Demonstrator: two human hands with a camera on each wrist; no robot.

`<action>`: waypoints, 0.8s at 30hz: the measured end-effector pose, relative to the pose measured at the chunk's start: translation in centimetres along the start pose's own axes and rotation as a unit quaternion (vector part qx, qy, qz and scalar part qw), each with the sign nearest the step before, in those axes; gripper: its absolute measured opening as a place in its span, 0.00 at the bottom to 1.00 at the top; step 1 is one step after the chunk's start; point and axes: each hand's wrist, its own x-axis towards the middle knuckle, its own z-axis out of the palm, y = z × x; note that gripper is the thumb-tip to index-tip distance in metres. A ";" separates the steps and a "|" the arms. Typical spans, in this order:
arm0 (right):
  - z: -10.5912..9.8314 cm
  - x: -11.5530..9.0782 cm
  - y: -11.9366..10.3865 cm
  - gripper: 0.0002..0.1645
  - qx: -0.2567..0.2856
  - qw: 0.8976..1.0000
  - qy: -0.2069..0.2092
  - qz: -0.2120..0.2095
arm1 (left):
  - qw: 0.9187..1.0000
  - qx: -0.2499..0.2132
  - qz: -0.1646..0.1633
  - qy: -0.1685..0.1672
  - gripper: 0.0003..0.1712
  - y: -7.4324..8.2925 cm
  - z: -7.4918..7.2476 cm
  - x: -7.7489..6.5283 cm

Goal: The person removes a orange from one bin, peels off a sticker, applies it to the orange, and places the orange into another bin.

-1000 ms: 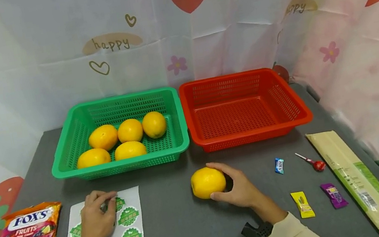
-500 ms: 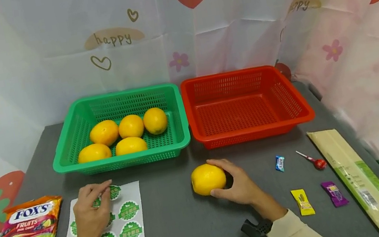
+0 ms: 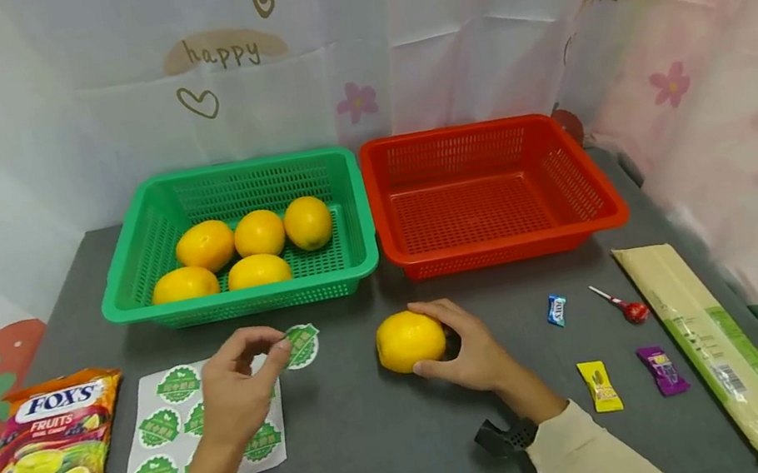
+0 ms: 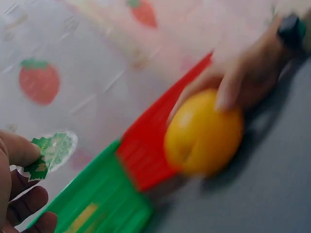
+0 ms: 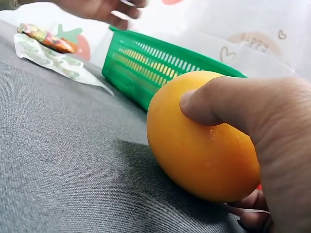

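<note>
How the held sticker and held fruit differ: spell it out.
The sticker is flat, green and white; the fruit is rounded and yellow-orange. The sticker is smaller across than the fruit. The left hand pinches the sticker up off the table, while the right hand grips the fruit down low at it. Both are held in one hand each.

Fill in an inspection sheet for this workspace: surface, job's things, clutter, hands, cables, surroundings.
Surface: dark grey, fabric-textured table.
Job's things: oval yellow fruit; round green-and-white sticker; white rectangular sticker sheet.
Clutter: colourful plastic candy bag, three wrapped sweets, red lollipop, long cream packet.
Hands: left hand pinches the sticker; right hand grips the fruit.
Cables: nothing seen.
Surroundings: green plastic basket holding five yellow fruits, beside red plastic basket; strawberry-print curtain.
</note>
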 end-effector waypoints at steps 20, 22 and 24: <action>0.3 0.3 -0.1 0.42 -0.006 0.999 -0.008 -0.040 | 0.993 -0.046 -0.077 -0.080 0.02 0.6 10.4 1.1; 0.2 0.2 -0.1 0.42 -0.007 0.999 -0.007 -0.041 | 0.992 -0.039 -0.080 -0.091 0.02 0.5 10.6 1.2; 0.2 0.2 0.0 0.42 -0.008 0.999 -0.005 -0.041 | 0.991 -0.030 -0.080 -0.104 0.02 0.2 10.7 1.5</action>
